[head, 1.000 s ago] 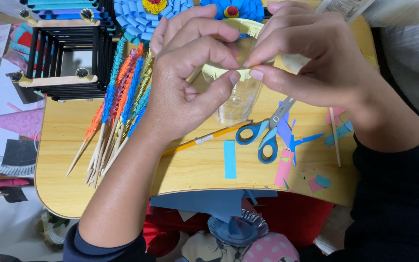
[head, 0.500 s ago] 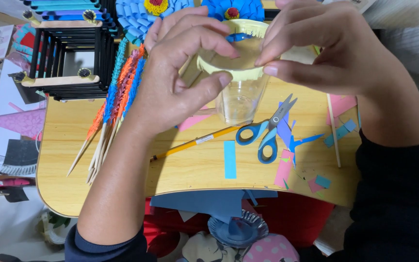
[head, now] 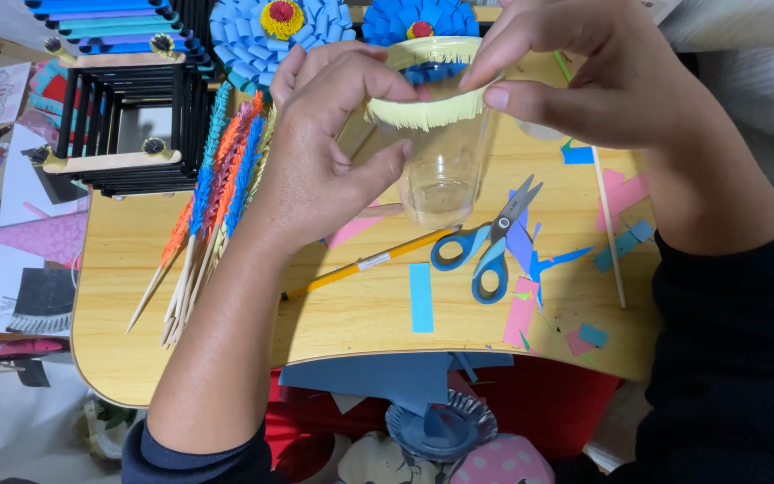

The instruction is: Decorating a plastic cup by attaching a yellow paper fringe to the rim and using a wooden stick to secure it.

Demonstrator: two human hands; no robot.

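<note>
Left hand (head: 333,152) grips the clear plastic cup (head: 445,157), held above the counter (head: 360,309), thumb pressing the yellow fringed paper strip (head: 423,112) (wrapping looks underway); right hand (head: 593,81) pinches the strip's end, which seems to need smoothing down.

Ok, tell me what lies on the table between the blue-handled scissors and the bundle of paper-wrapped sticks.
In the head view, a yellow pencil lies slantwise between the scissors and the sticks.

light: bright, even, overhead | shadows: soft, beneath the forearms | focus: sharp | blur: slight on fingertips
</note>
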